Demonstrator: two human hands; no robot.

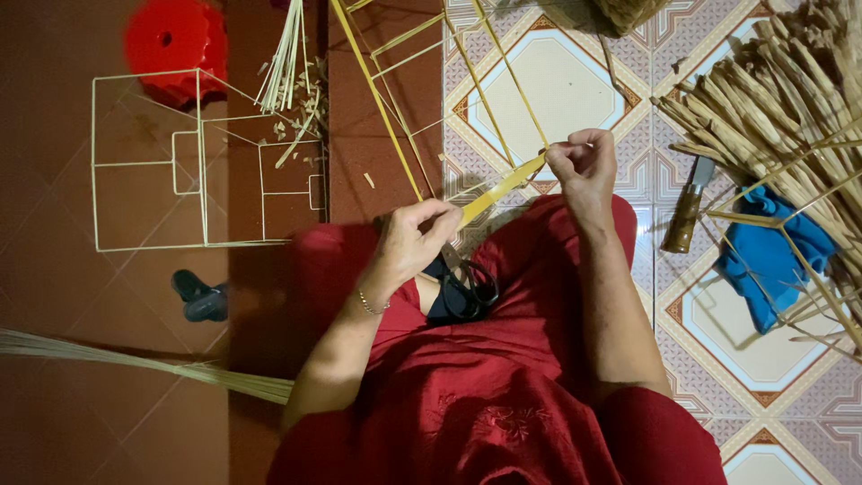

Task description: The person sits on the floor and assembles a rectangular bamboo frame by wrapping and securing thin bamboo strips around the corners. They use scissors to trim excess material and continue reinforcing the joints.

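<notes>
Your left hand (415, 241) is curled shut, thumb and fingers pinching the near end of a flat yellow bamboo strip (499, 190). Your right hand (582, 166) is closed on the far end of that strip, fingers folded tight, right where it meets the big open frame of thin yellow bamboo sticks (422, 85). The strip runs taut and slanted between both hands, just above your lap.

Progress, as a judgement: the big frame already has several long rails and cross pieces joined, so the skeleton looks partly built. The strip in hand looks not yet fixed in place, and plenty of raw material is left.

A smaller finished-looking box frame of pale thin sticks (193, 166) lies on the dark red floor tiles (72, 296), well apart to your left. It has square cells, straight edges and clean corners.

Black-handled scissors (467, 287) rest in your lap on the red dress (503, 395), just below the left hand. The cloth is soft and embroidered low down.

To your right is a heap of dry tan split bamboo lengths (772, 108), rough and fibrous. A wooden-handled knife (687, 211) lies on the patterned glossy tile (557, 81) beside a crumpled blue cloth (768, 256). There is a red plastic stool (175, 40) top left, with a bundle of pale slivers (285, 54) and shavings near it. A bundle of thin pale stalks (135, 359) lies lower left.
</notes>
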